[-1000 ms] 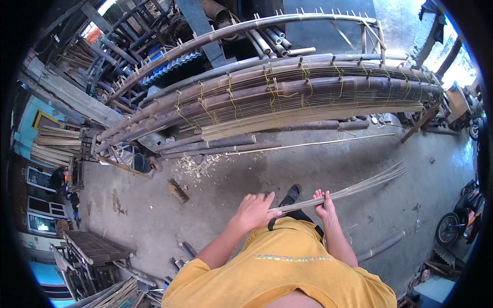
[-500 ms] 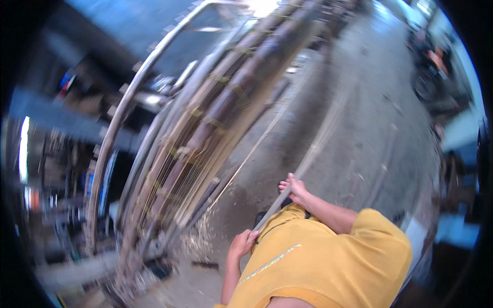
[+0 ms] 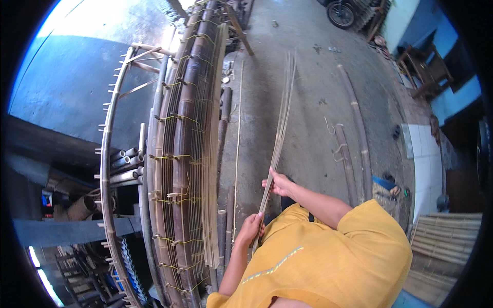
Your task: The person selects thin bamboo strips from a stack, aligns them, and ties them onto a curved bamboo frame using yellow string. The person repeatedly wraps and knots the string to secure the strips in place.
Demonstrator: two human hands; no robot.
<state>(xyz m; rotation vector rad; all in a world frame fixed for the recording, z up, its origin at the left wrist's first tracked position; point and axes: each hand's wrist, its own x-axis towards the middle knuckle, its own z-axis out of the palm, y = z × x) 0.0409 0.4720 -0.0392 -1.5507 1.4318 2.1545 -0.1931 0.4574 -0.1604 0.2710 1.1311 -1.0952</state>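
Note:
A long bundle of thin bamboo strips [image 3: 282, 128] slants away from my body, its far ends fanned slightly apart above the floor. My left hand [image 3: 250, 228] is closed round the near part of the bundle, close to my yellow shirt. Farther along, my right hand [image 3: 280, 183] grips the same strips, its thumb and fingers around them. To the left stands a bamboo frame [image 3: 186, 143] of thick dark poles, with many thin strips [image 3: 210, 149] laid lengthwise along it. Yellow cords [image 3: 177, 156] cross these poles and strips at intervals, tied at small pegs.
A curved pegged bamboo rail [image 3: 106, 169] stands at far left, with cut bamboo tubes [image 3: 126, 167] stacked beside it. Bamboo poles [image 3: 356, 108] lie on the concrete floor [image 3: 313, 128] to the right. A rolled slatted mat [image 3: 439, 238] is at lower right, a wooden chair [image 3: 423, 71] beyond.
My view has swung right and steadied, so the frame now stands more upright in the picture. The bundle points more straight ahead, with both hands still holding it.

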